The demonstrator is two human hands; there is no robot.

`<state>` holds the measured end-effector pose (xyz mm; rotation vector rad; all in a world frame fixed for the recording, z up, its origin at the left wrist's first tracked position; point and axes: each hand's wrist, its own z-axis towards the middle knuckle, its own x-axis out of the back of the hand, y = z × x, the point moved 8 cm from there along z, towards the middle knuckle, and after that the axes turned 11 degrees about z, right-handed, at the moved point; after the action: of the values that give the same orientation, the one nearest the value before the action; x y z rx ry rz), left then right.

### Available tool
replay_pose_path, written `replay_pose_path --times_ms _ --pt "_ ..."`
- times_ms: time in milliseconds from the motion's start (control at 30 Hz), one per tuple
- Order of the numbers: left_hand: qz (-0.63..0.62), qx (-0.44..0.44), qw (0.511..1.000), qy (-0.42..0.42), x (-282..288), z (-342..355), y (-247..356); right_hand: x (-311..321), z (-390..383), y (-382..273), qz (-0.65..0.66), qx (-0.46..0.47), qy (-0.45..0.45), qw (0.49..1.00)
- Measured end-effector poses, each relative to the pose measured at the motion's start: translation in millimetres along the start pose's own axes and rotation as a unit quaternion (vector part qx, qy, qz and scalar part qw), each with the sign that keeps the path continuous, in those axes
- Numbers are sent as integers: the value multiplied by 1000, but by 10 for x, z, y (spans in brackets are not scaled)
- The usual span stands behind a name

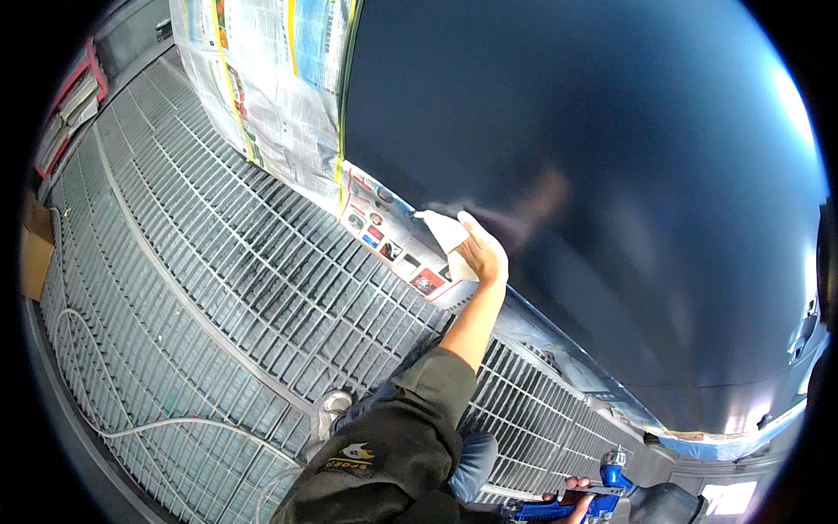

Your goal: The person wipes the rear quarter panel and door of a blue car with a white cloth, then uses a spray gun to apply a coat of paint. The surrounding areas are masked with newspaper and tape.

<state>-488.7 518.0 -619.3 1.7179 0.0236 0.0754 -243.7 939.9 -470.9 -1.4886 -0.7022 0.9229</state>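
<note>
My left hand (482,251) grips a folded cream cloth or paper wipe (445,232) against the lower edge of a dark, glossy car panel (594,131). Just below it, printed masking paper (388,242) runs along that edge, joined to a taller paper covering (271,87) with yellow tape at the upper left. Low at the right, my right hand (574,495) holds a blue spray gun (613,479) with a silver nozzle and a dark cup.
A metal grating floor (192,332) lies below, with my feet (330,410) on it and a pale hose (188,421) crossing it. A cardboard box (35,244) and a pink-edged rack (77,109) stand at the far left.
</note>
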Motion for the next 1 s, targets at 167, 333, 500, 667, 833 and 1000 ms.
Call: replay_pose_path --times_ms 167,333,500,667,833,1000 --pt "-16 67 998 -11 118 1037 285 169 -21 47 -3 -21 35 999" --pt "-60 51 996 31 254 1543 329 80 -59 28 -48 -47 14 998" --pt "-76 39 985 -152 -166 -537 132 57 -45 -74 -16 14 -54 998" --pt "-28 -60 988 -139 -155 -592 16 93 -52 -65 -4 4 -24 1000" --pt "-18 -3 997 -69 -17 1079 461 289 -21 166 35 -86 -27 995" --pt "26 -319 947 -8 -10 173 1099 100 -71 11 15 -47 -2 999"
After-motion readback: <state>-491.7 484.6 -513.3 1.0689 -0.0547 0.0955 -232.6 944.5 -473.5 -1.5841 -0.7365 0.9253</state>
